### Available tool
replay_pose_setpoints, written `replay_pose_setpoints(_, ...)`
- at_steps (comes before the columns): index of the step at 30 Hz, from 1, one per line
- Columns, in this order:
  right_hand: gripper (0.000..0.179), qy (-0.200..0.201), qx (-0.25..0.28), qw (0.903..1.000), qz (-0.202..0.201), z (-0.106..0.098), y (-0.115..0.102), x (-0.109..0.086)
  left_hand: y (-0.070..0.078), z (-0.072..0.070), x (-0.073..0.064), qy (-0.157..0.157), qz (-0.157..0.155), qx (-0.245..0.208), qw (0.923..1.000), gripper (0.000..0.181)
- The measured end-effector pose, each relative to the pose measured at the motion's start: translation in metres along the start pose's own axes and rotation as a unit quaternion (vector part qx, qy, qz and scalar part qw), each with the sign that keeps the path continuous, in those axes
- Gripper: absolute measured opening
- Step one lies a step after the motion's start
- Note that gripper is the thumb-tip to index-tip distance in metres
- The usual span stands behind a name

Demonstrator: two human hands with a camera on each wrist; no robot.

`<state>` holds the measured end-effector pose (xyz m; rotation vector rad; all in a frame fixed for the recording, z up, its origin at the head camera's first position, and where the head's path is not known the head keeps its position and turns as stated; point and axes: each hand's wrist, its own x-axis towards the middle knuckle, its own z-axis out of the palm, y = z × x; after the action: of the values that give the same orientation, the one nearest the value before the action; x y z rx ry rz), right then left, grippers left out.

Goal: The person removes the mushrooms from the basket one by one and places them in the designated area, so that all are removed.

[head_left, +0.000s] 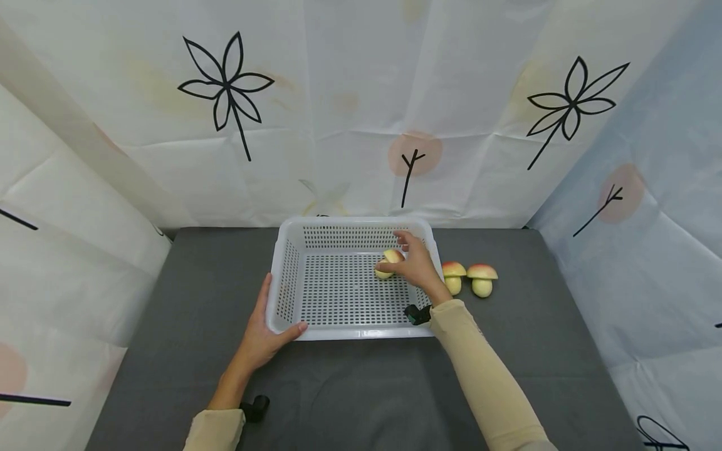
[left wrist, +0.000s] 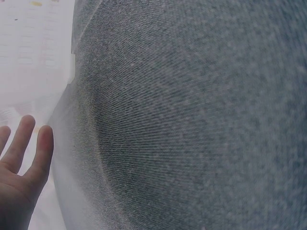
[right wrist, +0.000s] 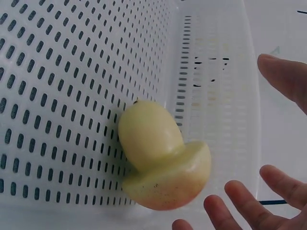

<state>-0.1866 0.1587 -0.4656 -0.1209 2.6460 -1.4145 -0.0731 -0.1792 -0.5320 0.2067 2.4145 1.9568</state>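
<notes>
A toy mushroom [head_left: 386, 270] with a pale yellow stem and reddish cap lies on its side in the white perforated basket [head_left: 361, 334], toward the right. My right hand [head_left: 416, 262] is over the basket's right part, thumb and fingers spread around the mushroom. In the right wrist view a gap shows between the fingertips [right wrist: 218, 206] and the mushroom [right wrist: 151, 139]. My left hand [head_left: 262, 337] is at the basket's front left corner, its thumb by the front rim and its fingers along the outer left side. The left wrist view shows those fingers [left wrist: 43, 148] straight and apart.
Two more toy mushrooms, one [head_left: 453, 270] close to the basket's right side and another [head_left: 482, 273] beside it, stand on the grey tabletop [head_left: 350, 394]. A white printed cloth [head_left: 350, 113] hangs behind the table and along both sides.
</notes>
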Motion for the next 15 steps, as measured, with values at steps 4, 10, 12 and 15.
replay_pose_setpoints(4, 0.091, -0.009, -0.009, 0.9998, 0.015, 0.006, 0.001, 0.003, 0.0, 0.0, 0.0, -0.001, 0.002, -0.002, 1.0, 0.124)
replay_pose_setpoints(10, 0.089, -0.029, -0.021, 0.9993, 0.014, 0.013, -0.002, 0.006, 0.0, -0.001, 0.0, -0.001, 0.007, -0.005, 1.0, 0.124)
replay_pose_setpoints(12, 0.089, -0.035, -0.026, 0.999, 0.007, 0.015, -0.002, 0.007, 0.0, 0.0, 0.0, -0.001, 0.006, -0.006, 1.0, 0.124)
replay_pose_setpoints(15, 0.088, -0.048, -0.032, 0.9984, -0.002, 0.019, -0.004, 0.008, 0.001, 0.0, 0.0, -0.003, 0.009, -0.009, 0.9999, 0.124)
